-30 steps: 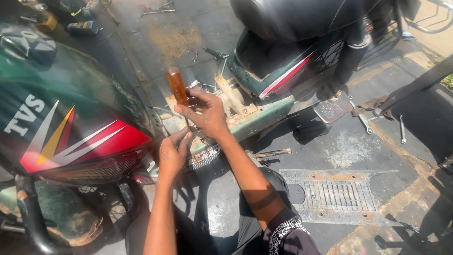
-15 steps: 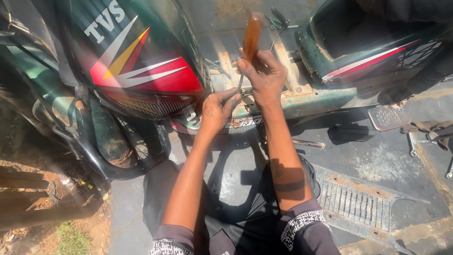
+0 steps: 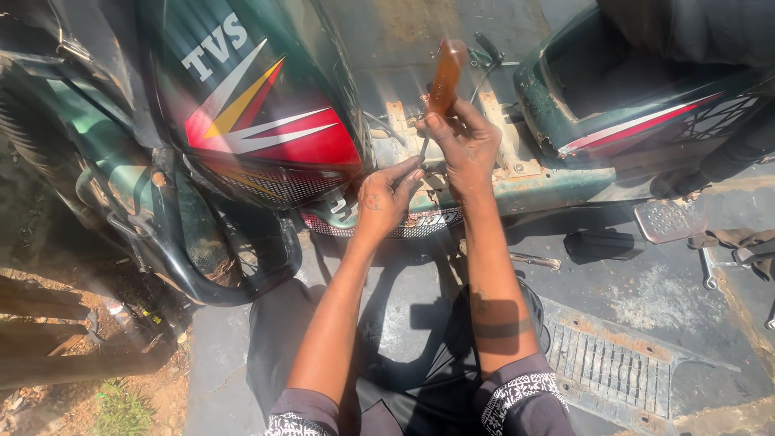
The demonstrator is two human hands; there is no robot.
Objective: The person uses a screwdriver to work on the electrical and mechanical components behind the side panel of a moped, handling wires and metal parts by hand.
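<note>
Two scooter bodies fill the view: green scooter (image 3: 266,137) with red-and-white panel at left, second green body (image 3: 638,105) at right, bare floorboard (image 3: 452,121) between them. Since a second ago, view swung left and closed in; both hands kept on the tool, so work likely ongoing at one fastener. Right hand (image 3: 464,145) clenched round orange-handled screwdriver (image 3: 446,74), upright over floorboard. Left hand (image 3: 386,194) pinching its shaft low down. Below: dark concrete floor (image 3: 646,299), metal drain grate (image 3: 613,367), loose spanner (image 3: 534,260). Outdoors, hard sun.
</note>
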